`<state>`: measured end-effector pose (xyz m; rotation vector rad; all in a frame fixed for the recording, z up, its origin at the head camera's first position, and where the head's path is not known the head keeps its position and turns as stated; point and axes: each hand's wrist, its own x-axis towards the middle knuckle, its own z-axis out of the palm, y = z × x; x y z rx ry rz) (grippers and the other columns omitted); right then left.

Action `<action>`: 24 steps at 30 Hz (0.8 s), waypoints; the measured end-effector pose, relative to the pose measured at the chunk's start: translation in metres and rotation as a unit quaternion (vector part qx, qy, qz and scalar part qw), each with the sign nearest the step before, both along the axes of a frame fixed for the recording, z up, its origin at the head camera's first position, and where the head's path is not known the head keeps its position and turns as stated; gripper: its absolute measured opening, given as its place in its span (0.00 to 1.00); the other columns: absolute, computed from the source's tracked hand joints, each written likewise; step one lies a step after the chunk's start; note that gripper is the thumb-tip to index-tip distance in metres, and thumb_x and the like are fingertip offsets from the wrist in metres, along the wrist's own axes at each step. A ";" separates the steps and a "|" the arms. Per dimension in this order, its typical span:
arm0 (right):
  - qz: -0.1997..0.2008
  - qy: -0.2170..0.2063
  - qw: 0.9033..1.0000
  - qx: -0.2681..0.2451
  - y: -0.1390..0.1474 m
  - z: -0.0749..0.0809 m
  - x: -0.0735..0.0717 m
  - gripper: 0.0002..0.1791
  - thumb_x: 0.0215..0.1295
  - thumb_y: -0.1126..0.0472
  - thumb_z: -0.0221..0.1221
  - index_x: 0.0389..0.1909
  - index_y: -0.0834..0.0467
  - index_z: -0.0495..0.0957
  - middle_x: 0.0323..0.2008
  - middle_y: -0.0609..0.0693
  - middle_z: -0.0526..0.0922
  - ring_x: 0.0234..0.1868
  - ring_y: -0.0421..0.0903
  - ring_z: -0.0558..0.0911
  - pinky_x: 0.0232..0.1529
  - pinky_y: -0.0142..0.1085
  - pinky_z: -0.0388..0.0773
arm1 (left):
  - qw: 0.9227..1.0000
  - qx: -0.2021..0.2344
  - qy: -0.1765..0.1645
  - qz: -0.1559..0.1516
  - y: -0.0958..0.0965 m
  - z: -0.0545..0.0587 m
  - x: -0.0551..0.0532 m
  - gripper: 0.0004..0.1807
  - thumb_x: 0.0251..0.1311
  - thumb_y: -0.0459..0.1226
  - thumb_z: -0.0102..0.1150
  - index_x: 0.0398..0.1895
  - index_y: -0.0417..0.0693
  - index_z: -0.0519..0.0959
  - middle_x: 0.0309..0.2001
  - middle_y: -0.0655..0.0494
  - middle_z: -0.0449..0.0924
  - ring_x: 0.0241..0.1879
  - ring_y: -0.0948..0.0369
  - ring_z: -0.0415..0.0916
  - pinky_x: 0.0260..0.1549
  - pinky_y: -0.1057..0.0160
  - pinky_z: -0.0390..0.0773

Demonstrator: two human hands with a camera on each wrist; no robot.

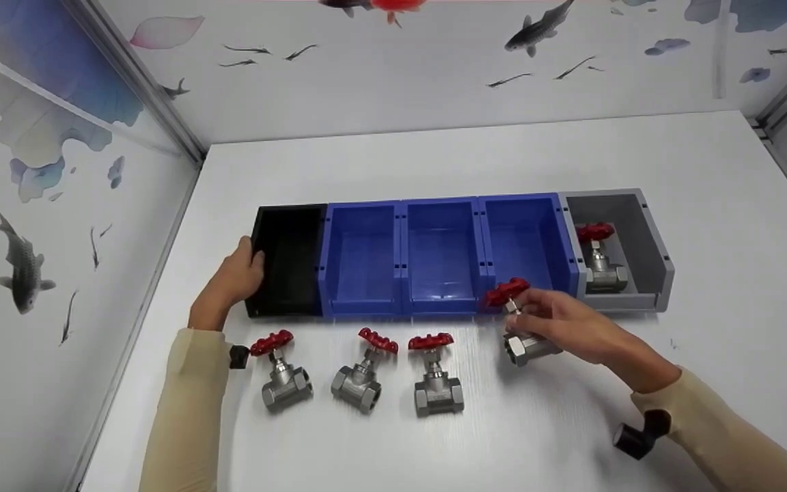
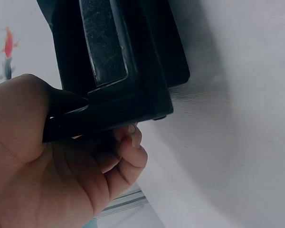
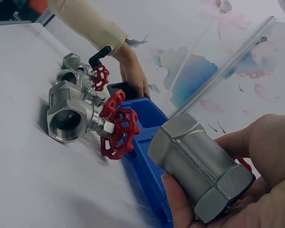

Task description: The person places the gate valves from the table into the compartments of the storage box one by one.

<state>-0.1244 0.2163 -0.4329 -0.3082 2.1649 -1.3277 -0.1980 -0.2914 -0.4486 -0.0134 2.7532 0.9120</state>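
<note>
My left hand (image 1: 233,277) grips the outer side wall of the black bin (image 1: 287,270) at the row's left end. In the left wrist view the thumb side lies over the bin's rim (image 2: 109,107), with curled fingers (image 2: 130,159) beneath it. My right hand (image 1: 574,324) holds a metal valve (image 1: 522,347) with a red handwheel, just in front of the rightmost blue bin (image 1: 527,239). The right wrist view shows its hexagonal-ended body (image 3: 199,166) between thumb and fingers; the handwheel is mostly hidden there. Another such valve (image 1: 602,273) stands in the grey bin (image 1: 650,253).
Three similar valves lie on the white table before the bins: left (image 1: 285,383), middle (image 1: 359,383), right (image 1: 438,393). Two more blue bins, one (image 1: 365,253) beside the black bin and one (image 1: 441,256) central, complete the joined row. Printed panels (image 1: 400,82) enclose the table.
</note>
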 end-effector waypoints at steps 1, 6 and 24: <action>-0.001 0.002 1.000 -0.001 0.000 0.000 0.000 0.21 0.70 0.48 0.59 0.49 0.62 0.74 0.36 0.53 0.78 0.37 0.49 0.76 0.35 0.38 0.74 | 1.000 0.000 -0.001 0.000 0.000 0.000 0.000 0.19 0.78 0.38 0.29 0.62 0.31 0.56 0.53 0.28 0.71 0.49 0.43 0.73 0.49 0.42 0.71; -0.008 -0.001 1.000 -0.023 0.001 0.002 -0.002 0.21 0.70 0.50 0.59 0.48 0.65 0.72 0.34 0.53 0.77 0.36 0.48 0.76 0.33 0.37 0.75 | 1.000 -0.004 0.002 -0.002 -0.001 0.001 0.002 0.19 0.78 0.38 0.29 0.62 0.31 0.56 0.54 0.27 0.70 0.50 0.41 0.72 0.51 0.41 0.70; -0.060 -0.013 0.998 -0.024 0.003 0.012 -0.014 0.24 0.72 0.49 0.58 0.53 0.66 0.69 0.38 0.52 0.76 0.39 0.47 0.74 0.36 0.34 0.73 | 1.000 -0.008 0.016 0.003 -0.001 -0.004 0.003 0.19 0.78 0.38 0.30 0.61 0.30 0.57 0.51 0.29 0.71 0.47 0.42 0.73 0.49 0.42 0.72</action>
